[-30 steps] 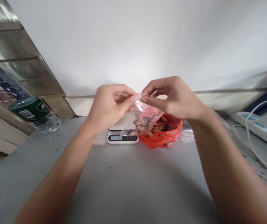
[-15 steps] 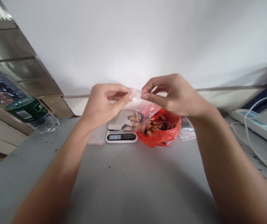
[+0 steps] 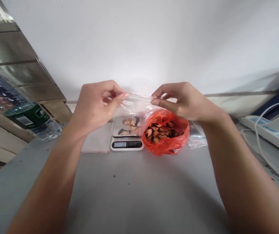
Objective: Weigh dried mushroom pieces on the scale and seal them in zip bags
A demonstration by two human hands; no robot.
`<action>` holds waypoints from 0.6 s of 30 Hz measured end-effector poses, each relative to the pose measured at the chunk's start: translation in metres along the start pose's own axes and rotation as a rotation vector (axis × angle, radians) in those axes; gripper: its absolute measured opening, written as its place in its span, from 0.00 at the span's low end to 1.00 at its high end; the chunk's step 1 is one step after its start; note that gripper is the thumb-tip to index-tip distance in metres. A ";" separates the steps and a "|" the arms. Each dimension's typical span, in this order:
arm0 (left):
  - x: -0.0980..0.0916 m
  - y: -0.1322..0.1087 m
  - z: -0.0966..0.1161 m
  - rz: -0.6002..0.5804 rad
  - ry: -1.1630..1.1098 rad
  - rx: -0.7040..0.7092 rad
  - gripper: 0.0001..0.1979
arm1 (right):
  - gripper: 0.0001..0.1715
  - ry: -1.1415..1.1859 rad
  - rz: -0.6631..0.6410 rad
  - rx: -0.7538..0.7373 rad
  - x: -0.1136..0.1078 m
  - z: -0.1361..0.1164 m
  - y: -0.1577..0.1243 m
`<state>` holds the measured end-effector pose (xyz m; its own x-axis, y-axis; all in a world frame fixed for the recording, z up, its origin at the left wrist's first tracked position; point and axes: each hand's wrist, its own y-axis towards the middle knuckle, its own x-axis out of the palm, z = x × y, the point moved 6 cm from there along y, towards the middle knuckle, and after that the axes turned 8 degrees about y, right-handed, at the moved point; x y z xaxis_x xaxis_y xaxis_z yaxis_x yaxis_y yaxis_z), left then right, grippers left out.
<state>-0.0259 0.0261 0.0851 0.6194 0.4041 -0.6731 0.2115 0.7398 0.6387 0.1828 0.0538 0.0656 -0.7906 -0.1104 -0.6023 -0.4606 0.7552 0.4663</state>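
Nearest to us lies the bare grey surface (image 3: 139, 191), speckled with dark crumbs, and our two forearms reach out over it. Our left hand (image 3: 94, 104) and right hand (image 3: 183, 102) are raised above the surface, and between them they hold one small clear plastic zip bag (image 3: 135, 109) by its top strip. On each hand the fingers (image 3: 120, 97) are pinched closed on that strip, thumb against forefinger, one hand at each end. The bag hangs in the air just above one small white digital scale (image 3: 127, 144). We see a few brown dried pieces inside it, but we cannot count them exactly.

Just right of the scale, touching it, sits one open orange plastic bag (image 3: 166, 146) full of the same brown pieces. One flat clear bag (image 3: 94, 143) lies left of the scale and another (image 3: 197, 138) right of the orange bag. Further left lies one plastic water bottle with a green label (image 3: 29, 118). Far right rests one white power strip (image 3: 271, 133) with a white cable.
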 end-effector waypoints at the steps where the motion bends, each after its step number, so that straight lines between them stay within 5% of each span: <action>1: 0.000 0.000 0.000 -0.003 0.001 0.001 0.08 | 0.13 0.000 -0.004 0.006 -0.001 0.002 0.000; 18: 0.001 0.000 0.004 -0.015 -0.073 0.019 0.07 | 0.18 0.027 -0.042 0.098 -0.011 0.004 -0.008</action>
<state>-0.0225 0.0241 0.0862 0.6692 0.3524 -0.6542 0.2353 0.7346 0.6364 0.1965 0.0518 0.0662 -0.7829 -0.1593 -0.6015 -0.4528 0.8088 0.3751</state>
